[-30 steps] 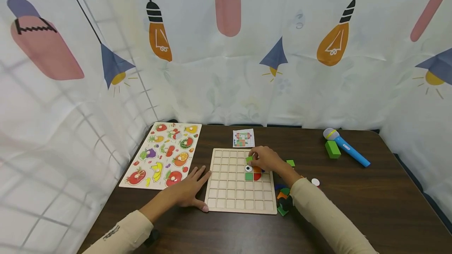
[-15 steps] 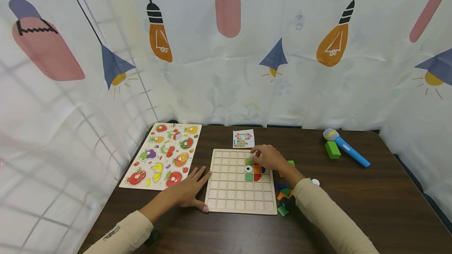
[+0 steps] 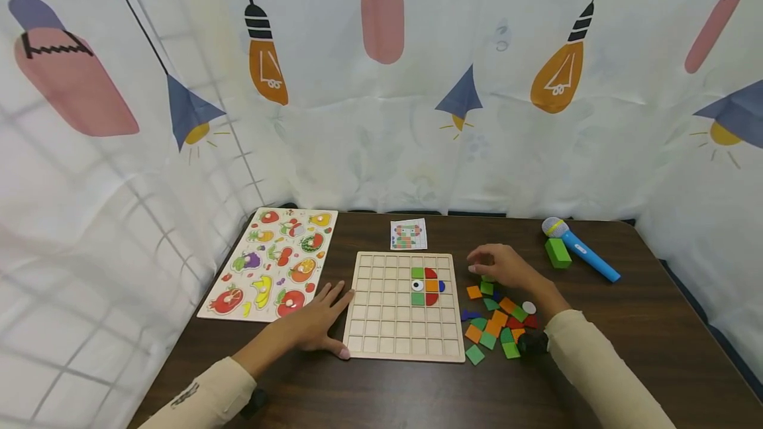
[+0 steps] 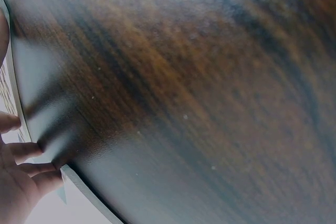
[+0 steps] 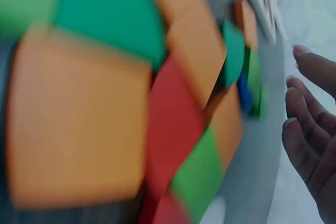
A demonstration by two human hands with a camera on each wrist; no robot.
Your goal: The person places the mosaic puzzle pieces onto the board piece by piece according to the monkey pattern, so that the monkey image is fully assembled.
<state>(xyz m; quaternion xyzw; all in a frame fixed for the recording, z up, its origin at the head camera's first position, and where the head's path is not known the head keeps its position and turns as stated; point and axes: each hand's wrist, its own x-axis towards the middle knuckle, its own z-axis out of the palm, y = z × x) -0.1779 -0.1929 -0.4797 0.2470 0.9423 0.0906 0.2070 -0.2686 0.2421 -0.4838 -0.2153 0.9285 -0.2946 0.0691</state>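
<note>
A wooden grid board (image 3: pixel 381 330) lies in the middle of the table. Near its upper right sit two green squares (image 3: pixel 418 298), an eye piece (image 3: pixel 417 285), an orange square (image 3: pixel 432 285), red rounded pieces (image 3: pixel 431 298) and a blue rounded piece (image 3: pixel 442 286). My left hand (image 3: pixel 318 323) rests with spread fingers against the board's left edge; the left wrist view catches those fingers (image 4: pixel 29 169) at the far left. My right hand (image 3: pixel 505 267) hovers over the far end of a heap of loose coloured pieces (image 3: pixel 499 318), its fingers (image 5: pixel 310 116) loosely bent and holding nothing.
Behind the board lies a small pattern card (image 3: pixel 408 234). A fruit puzzle board (image 3: pixel 268 267) is at the left. To the far right are a green block (image 3: pixel 558 253) and a blue toy microphone (image 3: pixel 590 257). A white round piece (image 3: pixel 528 308) lies beside the heap.
My right hand has let go of the green square, now in the board's upper row, and moved right to above the loose pieces. The left hand has stayed at the board's edge.
</note>
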